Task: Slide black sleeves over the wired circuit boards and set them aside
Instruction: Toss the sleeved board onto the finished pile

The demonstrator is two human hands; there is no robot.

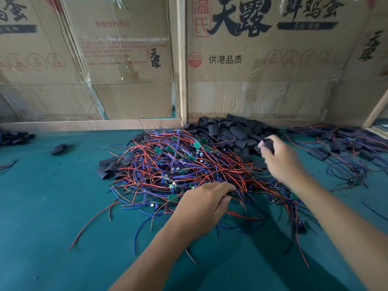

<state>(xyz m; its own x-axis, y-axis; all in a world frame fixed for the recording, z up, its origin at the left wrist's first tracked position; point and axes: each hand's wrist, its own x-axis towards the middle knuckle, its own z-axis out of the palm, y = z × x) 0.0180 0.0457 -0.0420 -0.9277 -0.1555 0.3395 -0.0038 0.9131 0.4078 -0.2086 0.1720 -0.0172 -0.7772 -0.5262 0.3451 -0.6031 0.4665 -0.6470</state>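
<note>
A tangled heap of small green circuit boards (pixel 178 164) with red and blue wires lies in the middle of the green table (pixel 52 206). Behind it sits a pile of flat black sleeves (pixel 235 131). My left hand (pixel 203 204) rests on the near edge of the heap, fingers pinched on some wires. My right hand (pixel 281 158) hovers over the heap's right side and holds one black sleeve (pixel 268 144) between thumb and fingers. Boards wearing black sleeves (pixel 344 148) lie grouped at the right.
Cardboard boxes (pixel 252 59) stand as a wall along the table's far edge. A lone black sleeve (pixel 59 149) lies at the left, more black pieces (pixel 14 137) at the far left edge. A few sleeves (pixel 107 166) lie left of the heap.
</note>
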